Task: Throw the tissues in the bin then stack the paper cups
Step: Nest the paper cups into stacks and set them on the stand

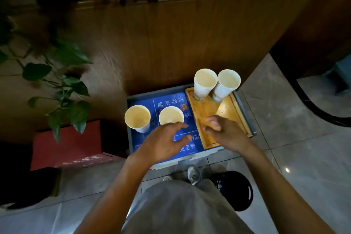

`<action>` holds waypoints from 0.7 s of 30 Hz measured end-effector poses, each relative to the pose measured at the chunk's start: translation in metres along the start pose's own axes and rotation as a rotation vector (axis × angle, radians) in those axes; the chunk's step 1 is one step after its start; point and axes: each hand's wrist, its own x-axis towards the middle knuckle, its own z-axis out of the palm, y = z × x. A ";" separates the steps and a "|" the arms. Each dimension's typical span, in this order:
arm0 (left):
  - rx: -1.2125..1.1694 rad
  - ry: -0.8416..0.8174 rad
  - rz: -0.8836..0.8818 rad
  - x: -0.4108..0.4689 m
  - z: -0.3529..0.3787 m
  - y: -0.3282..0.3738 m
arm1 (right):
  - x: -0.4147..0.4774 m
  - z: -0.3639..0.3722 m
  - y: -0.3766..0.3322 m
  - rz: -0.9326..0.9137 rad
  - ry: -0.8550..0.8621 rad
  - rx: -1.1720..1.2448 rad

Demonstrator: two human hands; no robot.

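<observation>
Several white paper cups stand upright on a low blue-topped table [167, 99]. Two cups [137, 118] [171, 116] stand on the blue top at the left. Two more [205, 83] [227, 84] stand at the far end of a wooden tray [208, 108] on the right. My left hand [165, 142] hovers with fingers spread just in front of the second cup, holding nothing. Over the tray's near half is my right hand [224, 131], fingers loosely curled and empty. A black bin [235, 190] stands on the floor by my right leg. No tissues are visible.
A wooden partition [180, 34] rises right behind the table. At the left are a red box [70, 146] and a leafy plant [64, 85]. Grey floor tiles [303, 148] spread to the right. My feet and grey trousers are below the table's near edge.
</observation>
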 end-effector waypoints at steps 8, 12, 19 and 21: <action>0.070 0.078 0.063 0.079 -0.025 0.067 | 0.064 -0.081 -0.015 -0.161 0.096 -0.020; 0.079 0.115 -0.008 0.125 -0.030 0.090 | 0.089 -0.112 -0.013 -0.199 0.154 -0.122; 0.284 0.082 -0.120 0.201 -0.024 0.106 | 0.138 -0.131 0.000 -0.167 0.067 -0.239; 0.342 0.023 -0.146 0.215 -0.019 0.106 | 0.151 -0.130 0.004 -0.160 0.012 -0.271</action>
